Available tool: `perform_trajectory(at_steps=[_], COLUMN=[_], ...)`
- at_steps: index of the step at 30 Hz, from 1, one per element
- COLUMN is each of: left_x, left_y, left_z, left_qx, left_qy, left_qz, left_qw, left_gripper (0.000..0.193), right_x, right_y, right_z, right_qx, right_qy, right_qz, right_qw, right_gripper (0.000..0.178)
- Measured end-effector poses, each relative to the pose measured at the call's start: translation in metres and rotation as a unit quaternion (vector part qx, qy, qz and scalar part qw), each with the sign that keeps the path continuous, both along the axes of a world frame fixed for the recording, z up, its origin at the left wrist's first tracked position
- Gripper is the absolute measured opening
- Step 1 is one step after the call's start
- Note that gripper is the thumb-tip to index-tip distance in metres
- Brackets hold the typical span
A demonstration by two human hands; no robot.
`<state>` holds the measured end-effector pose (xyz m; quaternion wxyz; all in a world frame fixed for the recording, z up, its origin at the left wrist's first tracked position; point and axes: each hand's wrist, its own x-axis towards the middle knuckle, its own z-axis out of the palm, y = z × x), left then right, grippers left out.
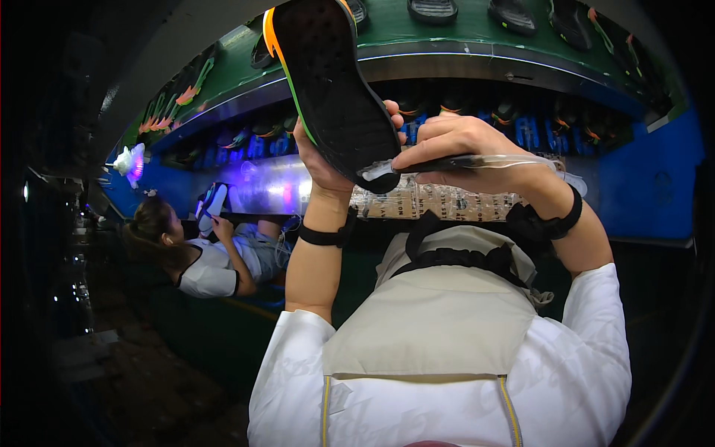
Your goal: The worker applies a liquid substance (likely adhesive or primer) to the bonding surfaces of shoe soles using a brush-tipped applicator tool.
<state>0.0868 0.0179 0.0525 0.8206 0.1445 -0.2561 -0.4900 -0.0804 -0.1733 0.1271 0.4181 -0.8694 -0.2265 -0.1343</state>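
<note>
A black shoe sole (328, 82) with an orange and green edge is held up by my left hand (328, 160), its fingers wrapped round the narrower lower end. My right hand (465, 145) is closed on a glue brush (439, 162) with a dark handle, from which a clear tube runs back along the wrist. White bristles (376, 171) at its tip touch the lower end of the sole's inner face. Whether the bristles carry any liquid I cannot tell.
Several soles (512, 16) lie on a green conveyor belt (477, 56) ahead. Below it, a shelf holds more soles (454, 104). A printed, tape-covered ledge (432, 203) runs under my hands. At left, a co-worker (216, 253) holds another sole (212, 208) near a lit lamp (132, 165).
</note>
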Motion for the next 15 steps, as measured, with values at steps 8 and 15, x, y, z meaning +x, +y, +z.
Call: perform_trajectory(at_steps=[8, 15], left_x=[-0.001, 0.013], left_y=[-0.011, -0.026], left_z=[0.018, 0.028], left_qx=[0.113, 0.185], left_qy=[-0.088, -0.129], left_qz=[-0.034, -0.045], left_qw=[0.989, 0.973], left_gripper=[0.097, 0.056], right_x=[-0.006, -0.010], right_y=[-0.009, -0.012], right_z=[-0.005, -0.001], right_qx=[0.046, -0.019], right_qy=[0.109, 0.075], right_qz=[0.104, 0.114], right_qw=[0.988, 0.990], right_gripper=[0.033, 0.034])
